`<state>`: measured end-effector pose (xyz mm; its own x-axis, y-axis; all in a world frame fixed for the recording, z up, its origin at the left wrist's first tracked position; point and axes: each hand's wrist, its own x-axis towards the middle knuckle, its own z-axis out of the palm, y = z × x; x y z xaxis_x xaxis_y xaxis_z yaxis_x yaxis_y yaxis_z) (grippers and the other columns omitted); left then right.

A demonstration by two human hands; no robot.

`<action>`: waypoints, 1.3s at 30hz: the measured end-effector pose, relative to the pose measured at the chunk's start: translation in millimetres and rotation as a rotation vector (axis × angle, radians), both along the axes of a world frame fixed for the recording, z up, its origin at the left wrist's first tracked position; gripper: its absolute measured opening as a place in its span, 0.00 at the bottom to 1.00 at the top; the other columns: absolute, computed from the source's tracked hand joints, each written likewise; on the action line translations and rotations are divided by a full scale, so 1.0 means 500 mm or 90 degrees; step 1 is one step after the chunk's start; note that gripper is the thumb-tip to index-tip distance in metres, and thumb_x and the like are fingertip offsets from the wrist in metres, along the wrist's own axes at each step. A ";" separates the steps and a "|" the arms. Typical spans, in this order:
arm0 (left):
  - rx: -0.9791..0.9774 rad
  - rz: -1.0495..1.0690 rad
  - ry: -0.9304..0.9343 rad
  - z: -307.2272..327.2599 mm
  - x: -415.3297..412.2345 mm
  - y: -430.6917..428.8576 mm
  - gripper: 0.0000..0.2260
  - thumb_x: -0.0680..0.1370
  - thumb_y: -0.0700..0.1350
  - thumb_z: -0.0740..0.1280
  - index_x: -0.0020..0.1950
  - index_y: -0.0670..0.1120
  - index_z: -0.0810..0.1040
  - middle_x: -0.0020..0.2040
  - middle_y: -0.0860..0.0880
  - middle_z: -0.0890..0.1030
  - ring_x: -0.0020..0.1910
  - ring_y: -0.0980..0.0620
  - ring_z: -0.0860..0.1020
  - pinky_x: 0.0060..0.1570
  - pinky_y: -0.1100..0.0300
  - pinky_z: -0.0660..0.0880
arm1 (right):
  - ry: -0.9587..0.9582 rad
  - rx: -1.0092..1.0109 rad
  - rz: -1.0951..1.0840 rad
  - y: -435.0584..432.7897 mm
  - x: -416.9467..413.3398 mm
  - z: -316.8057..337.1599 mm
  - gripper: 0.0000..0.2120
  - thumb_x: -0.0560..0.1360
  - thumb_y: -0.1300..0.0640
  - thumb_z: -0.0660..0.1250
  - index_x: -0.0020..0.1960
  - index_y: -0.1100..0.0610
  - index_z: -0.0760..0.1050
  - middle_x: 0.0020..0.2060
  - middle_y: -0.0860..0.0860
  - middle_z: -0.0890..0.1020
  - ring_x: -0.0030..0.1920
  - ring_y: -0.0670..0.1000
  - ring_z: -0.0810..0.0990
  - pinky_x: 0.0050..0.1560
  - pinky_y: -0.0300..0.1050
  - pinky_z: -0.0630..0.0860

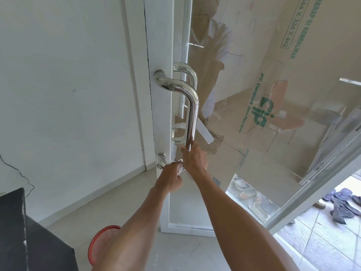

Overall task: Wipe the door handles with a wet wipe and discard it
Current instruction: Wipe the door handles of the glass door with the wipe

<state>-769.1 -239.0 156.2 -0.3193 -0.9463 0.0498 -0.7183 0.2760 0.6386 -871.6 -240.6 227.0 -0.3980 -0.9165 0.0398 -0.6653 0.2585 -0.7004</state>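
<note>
A polished steel pull handle [192,106] is fixed to the white frame of a glass door [162,118]. A second handle [186,73] shows behind it on the far side of the glass. My right hand [195,159] grips the lower end of the near handle's upright bar. My left hand [172,178] is closed around a white wet wipe [178,163], pressed against the handle's bottom bend just right of its lower mount [161,161]. Most of the wipe is hidden inside my fist.
A red mesh waste basket [101,243] stands on the tiled floor at lower left, partly behind my left forearm. A black cabinet [17,231] fills the left corner. Cardboard [293,94] covers the glass. Sandals [343,204] lie outside at the right.
</note>
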 end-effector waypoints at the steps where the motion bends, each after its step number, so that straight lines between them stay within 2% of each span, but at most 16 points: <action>1: 0.010 -0.008 0.010 0.004 0.003 -0.005 0.25 0.71 0.31 0.58 0.67 0.41 0.74 0.58 0.34 0.78 0.58 0.36 0.77 0.51 0.54 0.75 | -0.003 0.000 0.003 -0.001 -0.001 0.001 0.19 0.79 0.45 0.62 0.65 0.55 0.70 0.52 0.56 0.82 0.56 0.59 0.79 0.48 0.49 0.72; 3: 0.008 -0.040 -0.012 0.002 0.020 -0.014 0.26 0.70 0.29 0.58 0.67 0.44 0.75 0.60 0.39 0.80 0.60 0.40 0.78 0.52 0.56 0.77 | 0.002 0.006 0.009 0.001 -0.003 0.000 0.20 0.79 0.45 0.61 0.66 0.55 0.69 0.53 0.56 0.82 0.56 0.59 0.79 0.49 0.49 0.72; 5: -0.011 -0.058 -0.114 -0.007 0.047 -0.028 0.29 0.71 0.28 0.59 0.69 0.48 0.73 0.68 0.49 0.76 0.67 0.47 0.75 0.61 0.55 0.74 | 0.009 0.011 0.011 0.003 -0.004 -0.003 0.20 0.79 0.45 0.61 0.66 0.55 0.69 0.54 0.57 0.82 0.57 0.60 0.79 0.48 0.48 0.71; 7: -0.062 0.015 -0.224 -0.012 0.065 -0.043 0.26 0.74 0.30 0.62 0.68 0.51 0.75 0.70 0.53 0.73 0.68 0.49 0.74 0.63 0.54 0.73 | 0.010 0.010 0.010 0.006 -0.002 -0.004 0.19 0.79 0.44 0.61 0.65 0.54 0.70 0.53 0.57 0.82 0.56 0.60 0.79 0.48 0.49 0.72; 9: -0.110 0.062 -0.288 -0.008 0.061 -0.055 0.17 0.74 0.33 0.63 0.58 0.49 0.80 0.59 0.49 0.80 0.60 0.45 0.80 0.53 0.54 0.76 | 0.012 0.006 0.010 0.009 -0.005 -0.005 0.19 0.79 0.45 0.61 0.64 0.54 0.70 0.51 0.58 0.82 0.55 0.61 0.79 0.49 0.50 0.73; 11: -0.129 0.067 -0.331 -0.004 0.051 -0.057 0.11 0.75 0.36 0.63 0.52 0.46 0.81 0.51 0.47 0.82 0.53 0.42 0.82 0.48 0.55 0.76 | 0.020 0.007 0.015 0.011 -0.008 -0.008 0.19 0.79 0.44 0.61 0.64 0.54 0.70 0.51 0.58 0.82 0.54 0.61 0.79 0.49 0.51 0.74; 13: -0.134 0.068 -0.348 -0.007 0.048 -0.055 0.11 0.75 0.36 0.64 0.53 0.46 0.81 0.51 0.46 0.81 0.51 0.41 0.82 0.47 0.54 0.77 | 0.025 0.004 0.024 0.011 -0.008 -0.011 0.19 0.79 0.44 0.61 0.63 0.55 0.70 0.51 0.58 0.82 0.54 0.61 0.79 0.48 0.50 0.73; 16: -0.118 0.043 -0.336 -0.014 0.054 -0.051 0.18 0.73 0.33 0.64 0.58 0.49 0.80 0.55 0.47 0.81 0.53 0.41 0.81 0.51 0.52 0.78 | 0.028 0.001 0.030 0.011 -0.008 -0.013 0.18 0.79 0.44 0.61 0.62 0.55 0.69 0.51 0.58 0.82 0.54 0.60 0.79 0.47 0.50 0.71; 19: -0.048 -0.017 -0.235 -0.004 0.057 -0.045 0.21 0.71 0.39 0.65 0.64 0.50 0.77 0.59 0.50 0.82 0.59 0.43 0.80 0.57 0.54 0.76 | 0.033 0.000 0.030 0.010 -0.008 -0.013 0.19 0.79 0.44 0.60 0.63 0.55 0.69 0.51 0.57 0.82 0.54 0.60 0.79 0.46 0.49 0.70; 21: 0.009 -0.026 -0.151 0.006 0.054 -0.040 0.18 0.74 0.44 0.62 0.64 0.47 0.77 0.60 0.48 0.82 0.61 0.43 0.79 0.58 0.54 0.73 | 0.027 0.000 0.028 0.009 -0.008 -0.011 0.19 0.79 0.44 0.60 0.63 0.55 0.69 0.52 0.57 0.82 0.54 0.60 0.79 0.46 0.48 0.69; 23: 0.019 -0.032 -0.123 0.013 0.054 -0.042 0.16 0.79 0.43 0.57 0.63 0.45 0.78 0.61 0.44 0.81 0.60 0.39 0.78 0.59 0.52 0.74 | 0.024 -0.002 0.029 0.009 -0.009 -0.009 0.18 0.79 0.44 0.61 0.63 0.55 0.69 0.52 0.57 0.82 0.54 0.60 0.79 0.46 0.48 0.69; 27: 0.016 -0.059 -0.197 0.015 0.080 -0.063 0.23 0.77 0.32 0.59 0.70 0.46 0.75 0.71 0.42 0.74 0.70 0.42 0.72 0.69 0.54 0.68 | 0.023 -0.008 0.032 0.011 -0.009 -0.008 0.18 0.79 0.45 0.61 0.63 0.55 0.70 0.52 0.57 0.82 0.55 0.60 0.79 0.45 0.47 0.67; 29: -0.009 -0.056 -0.231 0.021 0.092 -0.076 0.15 0.80 0.41 0.64 0.66 0.48 0.78 0.66 0.44 0.78 0.67 0.43 0.75 0.64 0.55 0.71 | 0.020 -0.003 0.030 0.011 -0.010 -0.009 0.18 0.79 0.45 0.61 0.63 0.54 0.70 0.52 0.56 0.82 0.55 0.60 0.79 0.46 0.48 0.69; 31: -0.026 -0.031 -0.272 0.033 0.092 -0.088 0.13 0.80 0.50 0.65 0.63 0.49 0.81 0.61 0.44 0.81 0.62 0.42 0.78 0.60 0.55 0.73 | 0.020 0.000 0.027 0.011 -0.010 -0.011 0.18 0.79 0.44 0.61 0.63 0.54 0.70 0.52 0.56 0.82 0.55 0.60 0.79 0.48 0.50 0.72; 35: -0.090 -0.030 -0.386 0.044 0.077 -0.090 0.11 0.78 0.44 0.64 0.56 0.49 0.83 0.55 0.44 0.83 0.55 0.40 0.80 0.53 0.57 0.75 | 0.023 -0.008 0.027 0.009 -0.010 -0.013 0.18 0.79 0.45 0.61 0.62 0.54 0.70 0.51 0.57 0.82 0.54 0.60 0.79 0.45 0.49 0.69; 39: -0.153 -0.057 -0.429 0.037 0.076 -0.089 0.11 0.77 0.46 0.65 0.56 0.52 0.84 0.52 0.46 0.84 0.54 0.42 0.81 0.52 0.56 0.75 | 0.023 -0.003 0.014 0.004 -0.007 -0.013 0.18 0.79 0.44 0.61 0.63 0.54 0.69 0.51 0.57 0.82 0.54 0.60 0.79 0.48 0.50 0.72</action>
<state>-730.9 -283.5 174.8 -0.4303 -0.9025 0.0177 -0.9026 0.4300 -0.0206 -874.9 -238.4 220.3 -0.3765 -0.9246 0.0582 -0.6961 0.2409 -0.6764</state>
